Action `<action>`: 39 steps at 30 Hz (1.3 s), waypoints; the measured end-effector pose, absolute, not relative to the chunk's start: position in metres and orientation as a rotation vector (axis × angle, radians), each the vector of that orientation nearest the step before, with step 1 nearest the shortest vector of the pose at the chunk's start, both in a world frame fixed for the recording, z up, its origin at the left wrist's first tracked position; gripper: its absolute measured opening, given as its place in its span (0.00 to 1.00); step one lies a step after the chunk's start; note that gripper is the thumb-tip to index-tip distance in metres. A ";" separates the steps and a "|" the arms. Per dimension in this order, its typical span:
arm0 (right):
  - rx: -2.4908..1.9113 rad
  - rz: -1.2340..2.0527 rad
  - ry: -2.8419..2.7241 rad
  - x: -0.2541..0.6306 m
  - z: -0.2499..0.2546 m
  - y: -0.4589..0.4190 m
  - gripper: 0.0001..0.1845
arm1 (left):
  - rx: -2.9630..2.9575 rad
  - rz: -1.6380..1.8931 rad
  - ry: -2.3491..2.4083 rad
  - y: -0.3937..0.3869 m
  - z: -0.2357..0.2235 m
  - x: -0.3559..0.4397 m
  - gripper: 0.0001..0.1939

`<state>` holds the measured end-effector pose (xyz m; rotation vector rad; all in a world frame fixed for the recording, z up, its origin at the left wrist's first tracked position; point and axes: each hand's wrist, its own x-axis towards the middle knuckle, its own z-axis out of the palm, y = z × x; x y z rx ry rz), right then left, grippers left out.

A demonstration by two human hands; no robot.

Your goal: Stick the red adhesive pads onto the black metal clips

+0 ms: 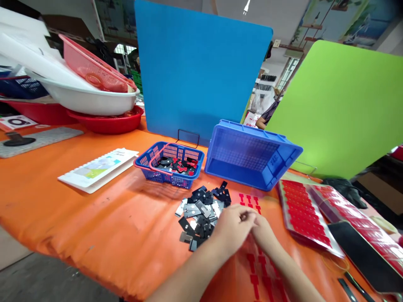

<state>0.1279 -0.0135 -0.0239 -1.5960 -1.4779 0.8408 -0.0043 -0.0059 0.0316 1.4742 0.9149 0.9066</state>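
My left hand [232, 224] and my right hand [262, 227] meet over the orange table, their fingers curled and pressed together. Whatever lies between the fingertips is hidden. Beside my left hand spreads a loose pile of small black and silver metal plates [201, 212]. Under and around both hands lies a clear sheet with rows of red T-shaped stickers [254, 262], partly covered by my wrists and forearms. Behind the pile stands a small blue basket [170, 178] with a pink handle, holding black plates with red pieces on them.
A blue crate [252, 155] rests tilted on its side at the back. Packs of red stickers [304, 212], a black phone-like slab [367, 256] and tweezers [347, 289] lie at right. A spiral notebook [97, 170] and stacked basins [107, 121] are left. Blue and green boards stand behind.
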 end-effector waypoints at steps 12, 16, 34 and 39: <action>-1.317 1.312 -1.001 0.158 -0.017 -0.039 0.17 | 1.585 0.520 0.954 0.011 -0.016 -0.011 0.15; -1.258 1.348 -0.902 0.161 -0.015 -0.045 0.14 | 1.432 0.559 0.893 0.009 -0.008 -0.005 0.13; -1.399 1.062 -1.271 0.159 -0.003 -0.053 0.17 | 1.242 0.467 0.824 0.002 -0.005 0.006 0.12; -1.658 0.838 -1.511 0.182 0.001 -0.054 0.10 | 1.144 0.520 0.852 0.003 -0.011 0.007 0.15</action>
